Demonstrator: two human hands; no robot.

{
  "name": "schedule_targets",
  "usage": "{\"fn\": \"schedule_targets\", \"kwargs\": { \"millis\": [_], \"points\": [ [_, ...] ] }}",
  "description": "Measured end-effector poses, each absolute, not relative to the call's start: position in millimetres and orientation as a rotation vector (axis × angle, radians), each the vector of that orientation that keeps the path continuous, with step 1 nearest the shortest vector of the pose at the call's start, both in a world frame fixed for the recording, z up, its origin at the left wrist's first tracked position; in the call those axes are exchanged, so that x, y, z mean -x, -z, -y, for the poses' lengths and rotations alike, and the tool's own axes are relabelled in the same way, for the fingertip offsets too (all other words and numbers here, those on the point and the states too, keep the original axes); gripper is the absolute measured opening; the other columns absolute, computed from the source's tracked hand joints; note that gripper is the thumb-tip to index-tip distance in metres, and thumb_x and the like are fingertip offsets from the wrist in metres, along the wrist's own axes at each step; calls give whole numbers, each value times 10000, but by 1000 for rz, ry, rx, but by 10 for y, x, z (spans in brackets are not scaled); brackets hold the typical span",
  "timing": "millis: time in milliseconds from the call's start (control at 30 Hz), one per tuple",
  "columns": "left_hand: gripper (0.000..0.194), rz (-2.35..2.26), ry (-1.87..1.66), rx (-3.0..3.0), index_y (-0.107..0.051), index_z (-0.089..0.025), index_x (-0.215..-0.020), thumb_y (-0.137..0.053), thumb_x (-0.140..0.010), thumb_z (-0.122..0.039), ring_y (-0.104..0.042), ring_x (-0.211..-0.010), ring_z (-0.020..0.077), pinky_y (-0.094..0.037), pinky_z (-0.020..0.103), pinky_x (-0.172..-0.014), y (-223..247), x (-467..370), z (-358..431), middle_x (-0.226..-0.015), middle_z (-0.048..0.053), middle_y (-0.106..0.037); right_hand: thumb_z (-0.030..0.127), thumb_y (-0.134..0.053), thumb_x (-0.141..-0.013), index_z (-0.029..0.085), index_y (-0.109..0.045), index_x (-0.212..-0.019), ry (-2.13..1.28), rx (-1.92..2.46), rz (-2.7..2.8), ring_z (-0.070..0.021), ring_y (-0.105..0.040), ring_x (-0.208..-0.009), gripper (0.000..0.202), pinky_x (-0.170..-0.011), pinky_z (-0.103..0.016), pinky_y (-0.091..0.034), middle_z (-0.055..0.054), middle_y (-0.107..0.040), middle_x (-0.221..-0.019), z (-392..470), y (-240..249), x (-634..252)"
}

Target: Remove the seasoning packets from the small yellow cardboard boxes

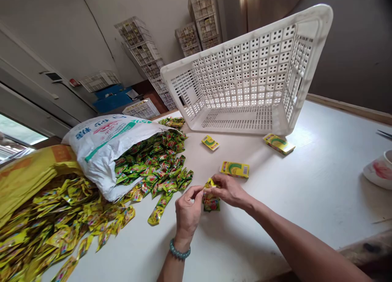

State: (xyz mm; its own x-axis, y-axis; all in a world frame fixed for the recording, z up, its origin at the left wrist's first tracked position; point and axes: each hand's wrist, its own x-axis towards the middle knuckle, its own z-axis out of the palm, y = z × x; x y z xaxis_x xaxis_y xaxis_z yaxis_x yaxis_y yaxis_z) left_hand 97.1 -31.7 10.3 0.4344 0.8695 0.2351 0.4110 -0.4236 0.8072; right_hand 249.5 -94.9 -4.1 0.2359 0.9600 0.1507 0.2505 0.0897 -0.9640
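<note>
Yellow, shiny, crinkled wrapper (210, 184) between both hands.

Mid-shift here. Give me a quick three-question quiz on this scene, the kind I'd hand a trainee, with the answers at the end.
1. True or false: the left hand and the right hand are both at the same yellow packet.
2. The packets at the mouth of the white sack are mainly: A) blue, B) green, C) purple.
3. Fill in the blank: the large white crate rests on its ____ on the table, with its open top turned toward the person.

Key: 1 true; 2 B; 3 side.
</note>
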Motion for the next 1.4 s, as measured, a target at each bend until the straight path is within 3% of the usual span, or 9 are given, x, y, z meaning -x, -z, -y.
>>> {"fn": "schedule_targets", "kwargs": {
  "millis": [233,400,567,767,933,1067,1167,1233,1400],
  "points": [
    [318,-1292,-687,-1909,-596,-188,-902,-609,-742,-463,-632,-649,209,-482,319,-652,-77,-1094,337,-676,29,-649,221,-561,-782,190,-489,-706,-594,1608,1072,-133,-458,-603,109,-563,-240,-307,9,-538,-630,917,75,-2546],
    [234,-1516,-446,-2318,-532,-216,-713,-676,-675,-397,-607,-769,254,-428,337,-688,149,-1080,401,-778,57,-612,270,-637,-726,201,-512,-710,-662,1606,930,-144,-487,-634,144,-584,-251,-334,18,-563,-655,883,151,-2643],
    [240,-1476,-744,-1875,-463,-236,-760,-649,-693,-373,-604,-631,197,-423,294,-626,211,-1017,323,-662,-8,-618,379,-700,-674,182,-544,-638,-855,1465,739,-145,-497,-605,254,-567,-261,-351,6,-564,-611,873,147,-2629],
    [462,-1048,-984,-1162,-435,-215,-906,-762,-601,-336,-657,-704,166,-475,264,-669,119,-1129,398,-762,20,-698,427,-724,-646,159,-584,-760,-1108,1013,568,-170,-584,-706,323,-675,-283,-445,-14,-624,-714,849,128,-2387],
    [448,-941,-791,-1238,-449,-199,-947,-752,-655,-354,-659,-706,165,-485,269,-671,-16,-1309,440,-774,34,-697,312,-622,-752,193,-507,-722,-686,1209,712,-147,-546,-631,168,-594,-257,-428,16,-584,-659,856,76,-2511],
    [335,-1141,-639,-1795,-510,-198,-1042,-641,-754,-308,-636,-642,181,-495,328,-672,-77,-1659,363,-848,59,-678,332,-559,-826,217,-518,-826,-342,1306,531,-157,-582,-664,122,-605,-261,-455,8,-634,-744,909,8,-2845],
    [332,-1166,-561,-2362,-579,-202,-1116,-587,-801,-308,-618,-927,256,-478,406,-861,-47,-2056,426,-1147,138,-613,378,-563,-825,216,-530,-865,-170,1313,357,-176,-608,-727,170,-658,-288,-480,-17,-656,-811,932,-8,-3051],
    [358,-1144,-417,-2576,-588,-197,-1161,-536,-840,-346,-515,-1145,333,-440,472,-929,11,-2288,514,-1304,180,-524,403,-572,-815,208,-534,-869,-108,1315,288,-189,-614,-760,205,-698,-310,-487,-35,-658,-832,940,-17,-3130],
    [307,-1054,-268,-2727,-619,-140,-1077,-560,-819,-297,-407,-1274,381,-365,527,-1007,234,-2394,592,-1302,231,-508,424,-576,-813,200,-518,-870,-166,1275,262,-198,-614,-790,239,-732,-328,-493,-65,-658,-870,958,-76,-3165]
  ]
}}
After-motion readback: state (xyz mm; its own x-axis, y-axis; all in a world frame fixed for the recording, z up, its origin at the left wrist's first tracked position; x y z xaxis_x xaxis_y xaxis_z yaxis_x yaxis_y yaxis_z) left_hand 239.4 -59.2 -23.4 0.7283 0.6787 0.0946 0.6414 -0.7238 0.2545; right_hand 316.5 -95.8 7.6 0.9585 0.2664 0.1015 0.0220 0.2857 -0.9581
